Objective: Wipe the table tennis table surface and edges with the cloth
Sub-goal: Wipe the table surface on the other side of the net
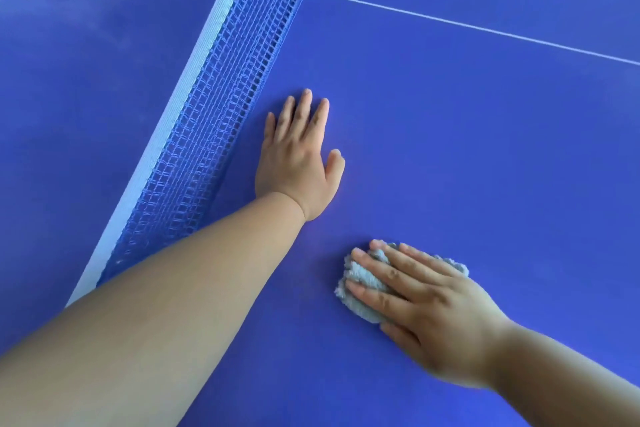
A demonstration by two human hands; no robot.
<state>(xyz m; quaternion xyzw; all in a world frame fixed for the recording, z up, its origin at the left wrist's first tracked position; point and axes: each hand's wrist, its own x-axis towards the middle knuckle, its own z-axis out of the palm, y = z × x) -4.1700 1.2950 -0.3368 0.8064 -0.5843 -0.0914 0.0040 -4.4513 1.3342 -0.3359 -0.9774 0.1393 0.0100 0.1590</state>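
Note:
The blue table tennis table (467,135) fills the view. A small grey fluffy cloth (363,282) lies bunched on it at lower right. My right hand (426,308) presses flat on the cloth with straight fingers, covering most of it. My left hand (298,156) rests palm down on the bare surface, fingers straight, just right of the net's foot and apart from the cloth.
The blue mesh net (214,107) with its white top band (180,87) runs diagonally from lower left to top centre. A thin white centre line (485,29) crosses the far surface on the right. Wide bare surface lies to the right.

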